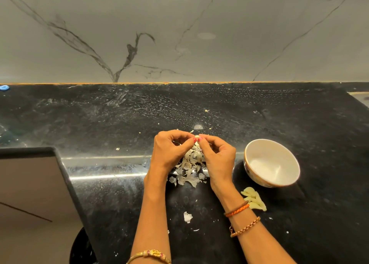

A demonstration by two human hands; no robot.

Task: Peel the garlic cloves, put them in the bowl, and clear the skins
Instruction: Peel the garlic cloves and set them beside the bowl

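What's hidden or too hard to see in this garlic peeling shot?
Head view only:
- garlic clove: mostly covered by the fingers of the left hand and right hand; how far it is peeled is unclear.
- skin pile: partly behind both hands.
- peeled cloves: overlapped by the right wrist; count unclear.

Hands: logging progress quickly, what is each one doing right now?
Left hand: fingers pinch the garlic clove.
Right hand: fingers pinch the same garlic clove, above the skins.

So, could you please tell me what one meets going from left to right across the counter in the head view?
Blue object at the wall → left hand → right hand → peeled garlic cloves → white bowl.
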